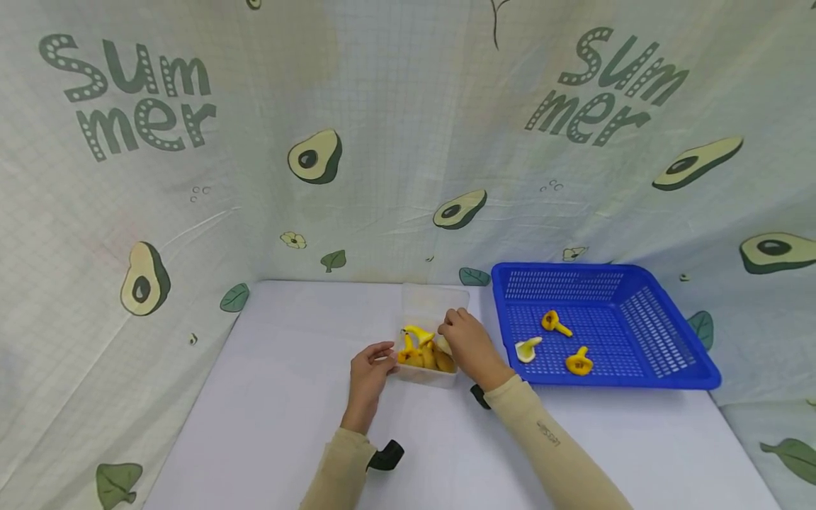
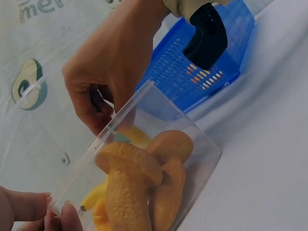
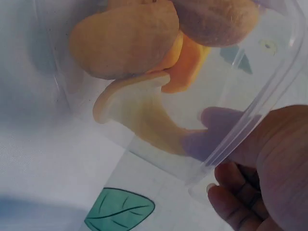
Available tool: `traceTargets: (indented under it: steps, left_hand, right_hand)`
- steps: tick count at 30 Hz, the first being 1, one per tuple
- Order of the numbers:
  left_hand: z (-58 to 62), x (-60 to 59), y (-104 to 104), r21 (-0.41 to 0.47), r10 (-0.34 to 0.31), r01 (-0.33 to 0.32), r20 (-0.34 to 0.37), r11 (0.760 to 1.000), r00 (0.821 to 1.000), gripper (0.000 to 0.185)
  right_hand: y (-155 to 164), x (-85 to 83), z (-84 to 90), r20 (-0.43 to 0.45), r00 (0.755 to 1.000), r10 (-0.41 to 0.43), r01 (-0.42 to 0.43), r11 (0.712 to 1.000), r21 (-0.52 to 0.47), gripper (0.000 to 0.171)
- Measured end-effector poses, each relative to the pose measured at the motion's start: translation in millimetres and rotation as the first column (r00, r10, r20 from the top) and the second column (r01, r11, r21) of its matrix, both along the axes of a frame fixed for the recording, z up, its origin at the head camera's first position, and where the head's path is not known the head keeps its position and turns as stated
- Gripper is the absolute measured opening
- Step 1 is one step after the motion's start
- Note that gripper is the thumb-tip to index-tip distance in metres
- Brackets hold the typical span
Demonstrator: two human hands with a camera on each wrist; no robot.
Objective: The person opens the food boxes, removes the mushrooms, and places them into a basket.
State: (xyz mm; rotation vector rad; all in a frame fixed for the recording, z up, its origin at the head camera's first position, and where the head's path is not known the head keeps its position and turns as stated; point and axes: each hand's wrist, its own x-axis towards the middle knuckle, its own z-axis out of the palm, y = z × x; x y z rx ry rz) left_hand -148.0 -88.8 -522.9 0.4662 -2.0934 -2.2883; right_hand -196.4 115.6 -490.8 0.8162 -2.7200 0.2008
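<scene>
Left hand (image 1: 370,368) pinches the near corner of the clear tub (image 1: 428,336) sitting mid-worktop (image 1: 287,397). Right hand (image 1: 468,343) reaches over its rim, fingers curled on a pale mushroom (image 1: 443,345). More mushrooms fill the tub; three lie in the blue basket (image 1: 663,333) just right.

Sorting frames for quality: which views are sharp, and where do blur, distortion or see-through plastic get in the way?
Head view: evenly lit, sharp, soft shadows, wide-angle bending of the backdrop; clear box and blue basket read well. Left wrist view: the mushrooms are crisp, the right hand slightly soft. Right wrist view: very close, hazy through the plastic, the mushrooms blurred.
</scene>
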Motion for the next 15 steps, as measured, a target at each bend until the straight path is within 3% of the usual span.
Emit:
traceTargets:
  steps: [8,15]
  left_hand:
    - [0.6,1.9,0.4,0.008,0.002,-0.002,0.003,1.0,1.0,0.03]
    - [-0.8,3.3,0.8,-0.006,0.006,-0.006,0.0,1.0,1.0,0.028]
  right_hand:
    - [-2.0,2.5,7.9,0.039,0.998,-0.039,0.037,0.999,0.04,0.03]
    - [1.0,-6.9,7.6,0.07,0.997,-0.02,0.017,0.999,0.045,0.026]
